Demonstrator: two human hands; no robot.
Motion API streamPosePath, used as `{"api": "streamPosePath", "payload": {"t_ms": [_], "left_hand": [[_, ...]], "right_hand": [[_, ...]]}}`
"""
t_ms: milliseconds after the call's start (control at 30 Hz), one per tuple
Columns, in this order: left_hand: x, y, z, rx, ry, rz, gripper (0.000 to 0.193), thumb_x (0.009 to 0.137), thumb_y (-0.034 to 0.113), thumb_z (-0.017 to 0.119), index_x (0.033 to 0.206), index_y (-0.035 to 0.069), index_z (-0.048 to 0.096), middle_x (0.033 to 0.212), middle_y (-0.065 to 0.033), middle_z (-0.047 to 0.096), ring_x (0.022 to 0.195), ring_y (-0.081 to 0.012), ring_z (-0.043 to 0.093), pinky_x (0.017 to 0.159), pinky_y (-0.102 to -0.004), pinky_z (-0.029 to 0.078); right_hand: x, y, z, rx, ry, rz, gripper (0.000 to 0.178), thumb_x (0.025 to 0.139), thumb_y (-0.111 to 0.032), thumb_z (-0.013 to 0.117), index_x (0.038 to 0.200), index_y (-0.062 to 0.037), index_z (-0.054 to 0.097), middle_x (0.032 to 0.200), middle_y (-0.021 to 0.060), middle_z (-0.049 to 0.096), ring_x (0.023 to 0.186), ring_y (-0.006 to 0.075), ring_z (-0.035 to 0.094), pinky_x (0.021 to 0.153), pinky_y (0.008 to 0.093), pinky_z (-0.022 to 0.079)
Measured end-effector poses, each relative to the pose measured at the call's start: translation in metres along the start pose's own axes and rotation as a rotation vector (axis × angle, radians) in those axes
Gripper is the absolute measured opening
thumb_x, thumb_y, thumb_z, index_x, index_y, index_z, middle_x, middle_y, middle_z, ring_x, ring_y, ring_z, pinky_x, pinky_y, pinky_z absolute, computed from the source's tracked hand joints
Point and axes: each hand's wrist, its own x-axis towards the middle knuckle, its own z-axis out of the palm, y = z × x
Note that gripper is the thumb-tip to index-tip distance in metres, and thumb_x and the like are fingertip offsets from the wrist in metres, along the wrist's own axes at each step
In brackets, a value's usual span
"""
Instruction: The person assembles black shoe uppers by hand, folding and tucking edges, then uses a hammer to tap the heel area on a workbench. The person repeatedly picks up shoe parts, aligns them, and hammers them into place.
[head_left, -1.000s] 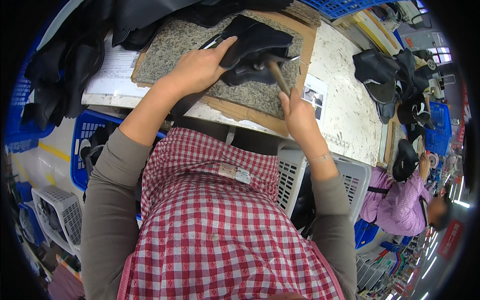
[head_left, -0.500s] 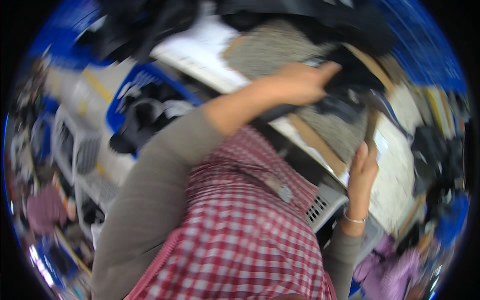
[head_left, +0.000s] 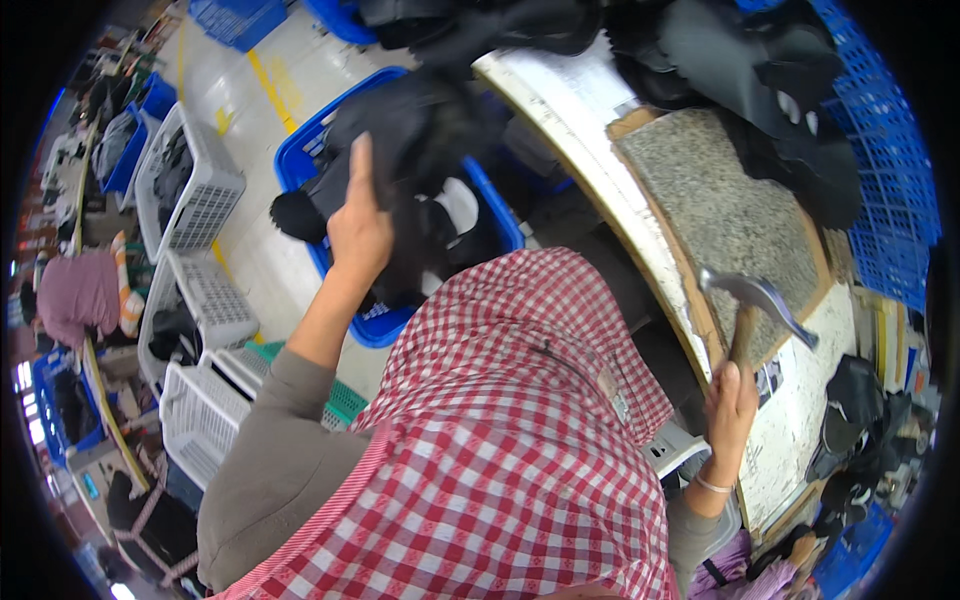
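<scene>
My left hand (head_left: 362, 235) is stretched out to the left, over a blue basket (head_left: 296, 165). It holds a limp black piece (head_left: 420, 125), seemingly leather or a shoe upper, blurred by motion. The index finger points forward; the other fingers are partly hidden against the piece. More black pieces and a white one (head_left: 459, 206) lie in the basket. My right hand (head_left: 732, 405) grips the wooden handle of a claw hammer (head_left: 757, 300) at the table's near edge. The hammer's metal head is raised above a speckled stone slab (head_left: 715, 175) framed in brown board.
Black pieces (head_left: 735, 60) are heaped on the white table (head_left: 790, 440) behind the slab. A blue crate (head_left: 885, 190) stands at the far right. Grey-white crates (head_left: 205, 185) line the floor on the left. Other people (head_left: 85, 295) are at the left and lower right.
My left hand has swung from the slab leftward to the blue basket, carrying the black piece off the slab. The right hand keeps the hammer beside the slab. The view has turned left.
</scene>
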Motion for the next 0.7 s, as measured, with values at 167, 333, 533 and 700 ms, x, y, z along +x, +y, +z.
{"api": "streamPosePath", "payload": {"t_ms": [167,333,533,700], "left_hand": [[0.010,-0.023,0.065,0.215,-0.759,-0.166,0.062,0.097,0.017,0.063,0.155,0.006,0.041,0.123,-0.0237,0.071,0.108,-0.0411,0.071,0.095,-0.0478,0.054],[0.132,0.097,0.089,-0.484,-0.253,0.206,0.036,0.099,0.006,0.065,0.134,0.003,0.064,0.105,-0.0172,0.075,0.100,-0.0274,0.074,0.087,-0.0348,0.056],[0.280,0.290,0.153,-0.943,-0.160,0.455,0.047,0.096,0.015,0.074,0.139,0.003,0.062,0.126,-0.0183,0.070,0.118,-0.0248,0.068,0.100,-0.0379,0.054],[0.357,0.361,0.248,-0.257,-0.403,0.335,0.082,0.093,0.069,0.061,0.144,0.006,0.059,0.137,-0.0254,0.063,0.137,-0.0438,0.053,0.111,-0.0535,0.044]], "right_hand": [[0.027,-0.015,0.027,-0.048,-0.038,0.046,0.040,0.109,-0.040,0.056,0.093,-0.0031,0.059,0.065,0.0010,0.055,0.055,0.0087,0.050,0.049,0.0275,0.041],[0.026,-0.004,0.021,-0.084,0.029,-0.024,0.039,0.109,-0.043,0.055,0.095,-0.0061,0.058,0.066,-0.0038,0.051,0.053,0.0054,0.046,0.046,0.0239,0.038],[0.013,0.038,0.012,0.306,0.096,0.269,0.031,0.110,-0.036,0.053,0.092,-0.0104,0.054,0.065,-0.0081,0.042,0.051,0.0019,0.036,0.044,0.0214,0.029],[-0.002,0.056,0.005,0.340,0.129,0.261,0.024,0.109,-0.029,0.058,0.094,-0.0107,0.052,0.065,-0.0081,0.041,0.049,0.0014,0.033,0.042,0.0203,0.025]]}}
